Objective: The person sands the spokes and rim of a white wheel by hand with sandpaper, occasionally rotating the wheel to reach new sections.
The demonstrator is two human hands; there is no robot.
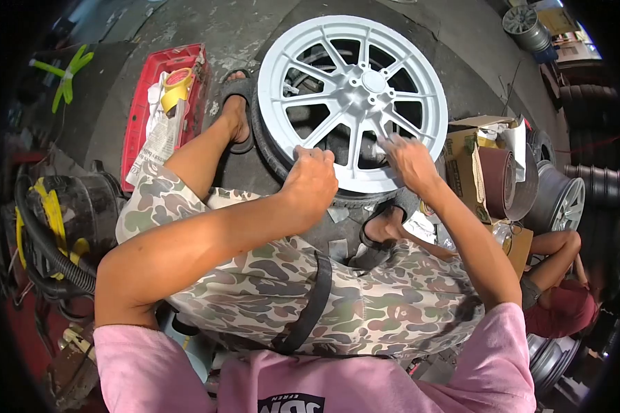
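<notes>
A pale grey-white alloy wheel rim (300, 34) lies face up on a black tyre (277, 157) in front of me. My left hand (313, 180) is closed over the rim's near edge, its fingers curled over the lip. Between two spokes at the near right, my right hand (409, 162) has its fingers bent together against a spoke. Its fingertips are slightly blurred, and whatever they may hold cannot be made out. The center cap area (373, 81), with bolt holes around it, is uncovered.
At left sits a red tray (135, 113) with yellow tape (177, 86) and newspaper (160, 141). A black vacuum-like machine (89, 213) with a hose stands nearer. To the right are a cardboard box (463, 165), a brown abrasive roll (497, 180), another wheel (565, 199) and a seated person (565, 306).
</notes>
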